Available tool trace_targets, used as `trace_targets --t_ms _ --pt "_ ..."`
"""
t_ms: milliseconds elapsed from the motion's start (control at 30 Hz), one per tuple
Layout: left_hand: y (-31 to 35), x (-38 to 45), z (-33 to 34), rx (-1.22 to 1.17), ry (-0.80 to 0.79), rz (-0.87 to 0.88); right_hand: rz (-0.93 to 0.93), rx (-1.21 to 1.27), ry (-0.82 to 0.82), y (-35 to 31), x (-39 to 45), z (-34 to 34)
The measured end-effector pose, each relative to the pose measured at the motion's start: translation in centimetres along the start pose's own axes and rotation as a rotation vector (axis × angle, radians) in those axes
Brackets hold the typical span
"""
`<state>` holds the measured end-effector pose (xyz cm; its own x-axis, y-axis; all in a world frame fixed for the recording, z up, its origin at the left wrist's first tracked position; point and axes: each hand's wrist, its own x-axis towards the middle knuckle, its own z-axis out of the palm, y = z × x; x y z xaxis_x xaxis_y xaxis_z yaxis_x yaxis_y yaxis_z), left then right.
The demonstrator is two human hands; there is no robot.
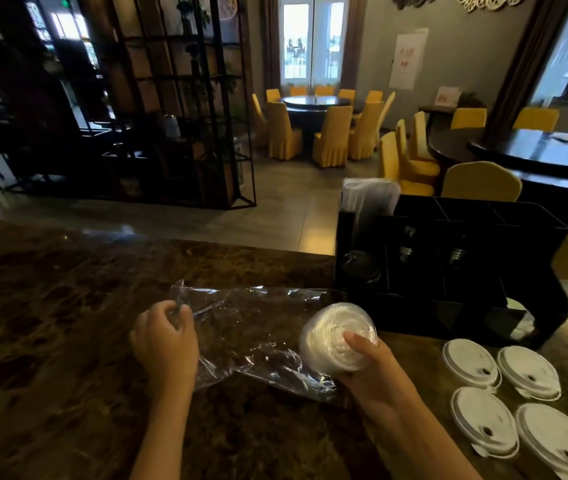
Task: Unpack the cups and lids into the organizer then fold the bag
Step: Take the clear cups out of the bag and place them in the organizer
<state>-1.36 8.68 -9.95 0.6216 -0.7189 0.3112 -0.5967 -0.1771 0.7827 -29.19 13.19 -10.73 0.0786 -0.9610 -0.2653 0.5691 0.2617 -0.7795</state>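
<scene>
A clear plastic bag point(251, 327) lies crumpled and flat on the dark marble counter point(50, 306). My left hand point(166, 337) pinches the bag's left end. My right hand point(369, 368) grips a stack of clear plastic lids point(331, 334), held on its side just at the bag's right end, thumb on top. Behind them stands the black organizer point(466, 265) with several compartments; a black lid point(360, 268) shows in its left front slot. Wrapped white cups point(369, 199) stick up from its back left corner.
Several white flat lids point(471, 363) lie on the counter at the lower right, in front of the organizer. Beyond the counter's far edge are a tiled floor, a black metal shelf frame point(171, 116) and dark tables with yellow-covered chairs point(331, 140).
</scene>
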Motion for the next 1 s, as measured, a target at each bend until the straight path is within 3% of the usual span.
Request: trace_targets --t_ms 133,233,367,467,567,800,1000 --pt "6.2 -5.2 0.6 -0.194 -0.136 0.266 -0.025 -0.002 0.030 -0.3 -0.4 0.3" --pt "9.9 -9.4 1.4 -0.330 -0.347 0.422 -0.062 0.025 0.042 -1.1 -0.8 0.3" --pt "12.7 -12.5 3.1 -0.473 -0.666 0.420 -0.129 0.011 0.097 -2.6 -1.5 0.3" --pt "14.0 -13.2 4.5 -0.535 -0.787 0.405 -0.208 0.032 0.167 -3.8 -1.7 -0.4" --pt "15.3 -13.1 6.1 -0.625 -0.825 0.402 -0.258 0.144 0.171 -4.5 -1.6 -1.3" --pt "20.7 -11.7 11.2 -0.718 -0.736 0.484 -0.204 0.755 0.128 -6.9 -0.1 -4.5" --pt "23.7 -10.1 16.5 -0.585 -0.675 0.583 -0.182 0.661 0.164 -7.4 3.1 -6.5"
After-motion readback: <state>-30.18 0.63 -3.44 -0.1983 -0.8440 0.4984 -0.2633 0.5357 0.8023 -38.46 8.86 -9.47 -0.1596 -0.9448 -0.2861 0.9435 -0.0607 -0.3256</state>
